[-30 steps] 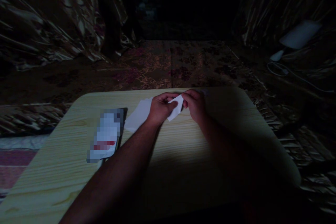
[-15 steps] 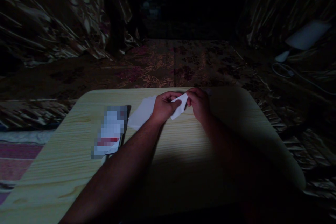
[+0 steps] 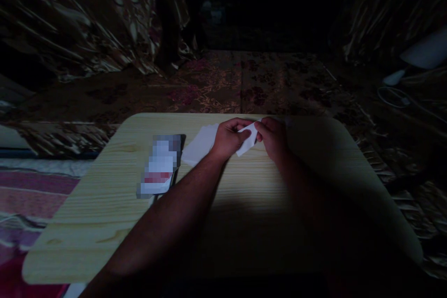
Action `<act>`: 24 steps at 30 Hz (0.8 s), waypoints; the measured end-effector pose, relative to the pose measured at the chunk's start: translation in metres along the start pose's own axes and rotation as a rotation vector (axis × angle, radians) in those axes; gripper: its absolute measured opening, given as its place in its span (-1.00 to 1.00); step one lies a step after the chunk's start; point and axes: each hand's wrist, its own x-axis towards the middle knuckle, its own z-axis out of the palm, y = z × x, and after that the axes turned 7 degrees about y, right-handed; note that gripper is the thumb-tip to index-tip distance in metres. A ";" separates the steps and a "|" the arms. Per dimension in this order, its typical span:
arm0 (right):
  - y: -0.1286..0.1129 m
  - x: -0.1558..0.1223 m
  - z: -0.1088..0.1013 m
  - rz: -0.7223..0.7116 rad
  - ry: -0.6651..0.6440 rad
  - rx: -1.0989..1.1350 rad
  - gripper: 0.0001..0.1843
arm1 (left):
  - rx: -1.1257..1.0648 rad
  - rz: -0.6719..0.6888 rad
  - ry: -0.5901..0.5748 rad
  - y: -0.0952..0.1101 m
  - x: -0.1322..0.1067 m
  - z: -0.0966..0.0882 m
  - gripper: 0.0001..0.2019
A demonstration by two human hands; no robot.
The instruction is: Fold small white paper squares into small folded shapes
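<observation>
Both hands are closed on one small piece of white paper [image 3: 247, 143], held tilted above the far half of the wooden table. My left hand [image 3: 228, 138] grips its left side, with the thumb lying on top. At its upper right corner, my right hand [image 3: 273, 136] pinches the paper between thumb and fingers. More white paper sheets [image 3: 198, 145] lie fanned on the table, partly hidden behind my left hand and forearm. Dim light hides the finer details of the fingers.
A phone-like device with a blurred, bright screen [image 3: 160, 163] rests left of the sheets on the light wooden table [image 3: 115, 186]. Behind the table is a patterned cloth [image 3: 216, 84], with curtains [image 3: 115, 14] at the back left. A pale lamp [image 3: 424, 51] and cable stand at far right.
The view has shifted left, so everything sits further right in the picture. The right hand's thumb has moved slightly over the corner of the paper; both hands still hold it.
</observation>
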 end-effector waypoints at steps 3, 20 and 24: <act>0.001 0.000 -0.002 -0.028 0.002 -0.052 -0.70 | 0.026 0.001 0.014 -0.001 0.000 0.000 -0.69; 0.000 0.001 -0.003 -0.057 -0.027 -0.240 -0.72 | 0.028 -0.007 0.086 -0.008 0.007 -0.001 -0.69; -0.001 0.002 -0.003 -0.069 -0.071 -0.253 -0.71 | 0.007 0.005 0.106 -0.010 0.008 -0.002 -0.69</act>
